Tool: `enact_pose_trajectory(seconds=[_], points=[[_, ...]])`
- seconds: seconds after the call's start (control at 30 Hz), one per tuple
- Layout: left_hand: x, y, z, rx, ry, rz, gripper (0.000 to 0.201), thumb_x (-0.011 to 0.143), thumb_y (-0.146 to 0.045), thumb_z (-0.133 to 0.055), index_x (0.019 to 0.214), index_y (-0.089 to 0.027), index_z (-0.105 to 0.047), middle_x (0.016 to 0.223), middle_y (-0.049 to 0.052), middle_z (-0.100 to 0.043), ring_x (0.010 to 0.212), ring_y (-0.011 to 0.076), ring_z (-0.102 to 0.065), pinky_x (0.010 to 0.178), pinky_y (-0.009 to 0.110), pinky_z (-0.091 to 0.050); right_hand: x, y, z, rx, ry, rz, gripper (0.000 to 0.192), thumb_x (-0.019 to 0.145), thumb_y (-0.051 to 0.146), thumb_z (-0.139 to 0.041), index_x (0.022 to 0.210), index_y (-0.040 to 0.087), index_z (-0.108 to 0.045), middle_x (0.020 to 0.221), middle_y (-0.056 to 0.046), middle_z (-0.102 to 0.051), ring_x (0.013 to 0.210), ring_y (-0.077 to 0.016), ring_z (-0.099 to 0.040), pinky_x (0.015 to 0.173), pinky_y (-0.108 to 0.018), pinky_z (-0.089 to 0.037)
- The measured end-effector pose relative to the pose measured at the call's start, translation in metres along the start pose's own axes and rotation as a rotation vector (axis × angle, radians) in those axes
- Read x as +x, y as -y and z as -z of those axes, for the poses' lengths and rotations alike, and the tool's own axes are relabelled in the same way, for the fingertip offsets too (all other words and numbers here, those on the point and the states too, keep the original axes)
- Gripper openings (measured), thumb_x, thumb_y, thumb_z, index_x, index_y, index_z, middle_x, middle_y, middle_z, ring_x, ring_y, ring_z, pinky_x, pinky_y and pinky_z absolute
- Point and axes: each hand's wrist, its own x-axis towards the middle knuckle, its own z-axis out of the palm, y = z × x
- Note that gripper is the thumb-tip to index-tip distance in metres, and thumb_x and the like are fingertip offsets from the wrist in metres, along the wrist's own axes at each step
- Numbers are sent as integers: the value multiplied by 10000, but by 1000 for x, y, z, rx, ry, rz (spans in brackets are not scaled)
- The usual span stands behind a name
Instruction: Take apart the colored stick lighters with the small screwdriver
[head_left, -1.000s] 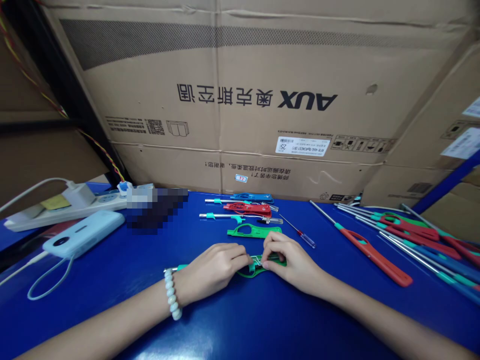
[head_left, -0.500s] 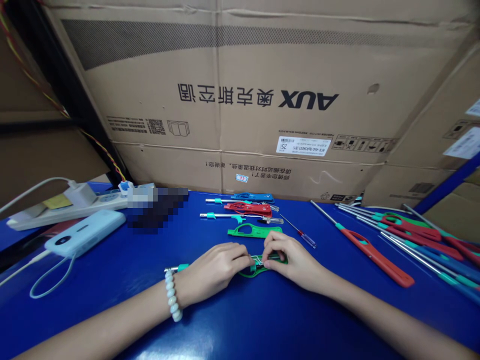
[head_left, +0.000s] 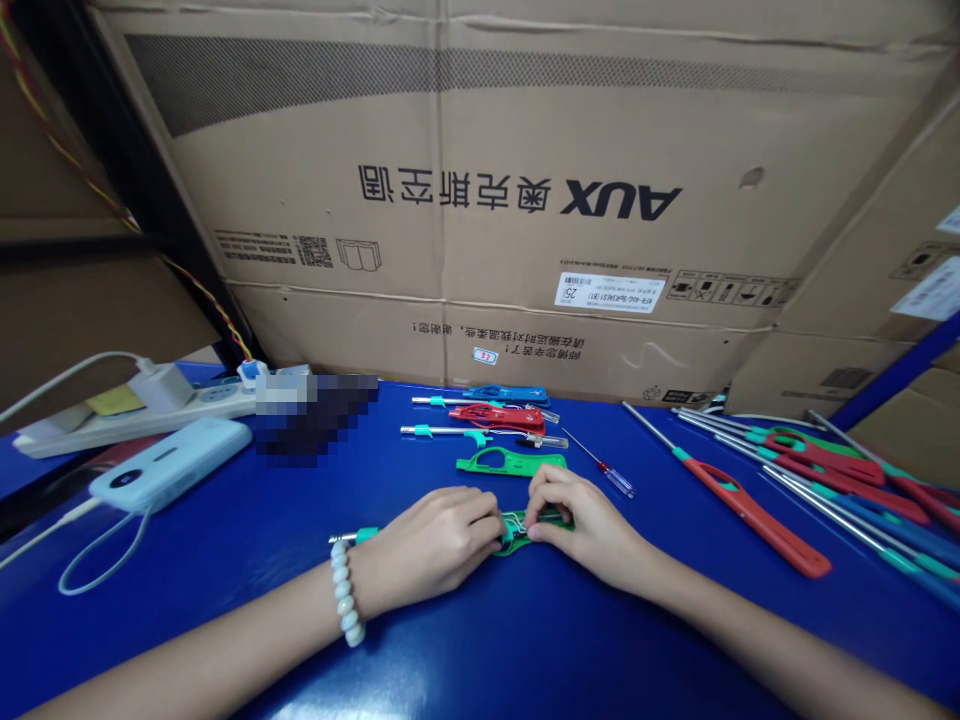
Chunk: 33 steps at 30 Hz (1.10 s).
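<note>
An opened green gas lighter (head_left: 514, 546) lies on the blue table, its inner parts showing, with its metal nozzle (head_left: 341, 540) sticking out to the left. My left hand (head_left: 442, 535), wearing a bead bracelet, is closed on the lighter's left part and covers much of it. Thumb and index finger of my right hand (head_left: 574, 515) are pinched together over the lighter's middle, beside a thin pale wire (head_left: 516, 522); what exactly they grip is hidden. Just beyond the hands rests a loose green handle shell (head_left: 510, 462).
Further back are a blue shell (head_left: 510, 394), a red shell (head_left: 502, 416) with lighter parts, and a screwdriver (head_left: 616, 480). Several long lighters (head_left: 757, 515) lie at right. A power bank (head_left: 172, 462) and power strip (head_left: 202, 405) are left; a cardboard box (head_left: 480, 120) stands behind.
My left fingers have shifted slightly left, showing a bit more of the lighter's turquoise inner part. The right hand keeps its pinch in nearly the same place.
</note>
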Motion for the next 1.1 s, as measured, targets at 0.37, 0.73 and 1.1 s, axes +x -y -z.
enact_pose_trajectory(seconds=[0.37, 0.73, 1.1], points=[[2, 7, 6, -52, -36, 3, 234, 984, -213, -378, 954, -151, -601, 877, 49, -603, 778, 168, -551, 722, 294, -463, -4, 1, -2, -139, -36, 111, 148, 781, 50, -650, 752, 182, -591, 858, -2, -540, 828, -151, -520, 734, -261, -409], [-8, 66, 5, 371, -74, 834, 528, 964, -412, -325, 1412, -132, -327, 1502, 180, -198, 1374, 422, -92, 924, 780, -193, -11, 16, 4, -396, 74, 175, 92, 834, 183, -612, 762, 166, -558, 803, -32, -567, 808, -185, -486, 675, -294, -413], [-18, 88, -1, 270, 28, 1019, 563, 965, -457, -257, 1422, -132, -308, 1506, 172, -184, 1378, 423, -89, 918, 774, -209, -11, 23, 26, -342, 246, 115, 45, 837, 157, -612, 866, 183, -635, 958, -33, -560, 916, -188, -491, 826, -333, -409]])
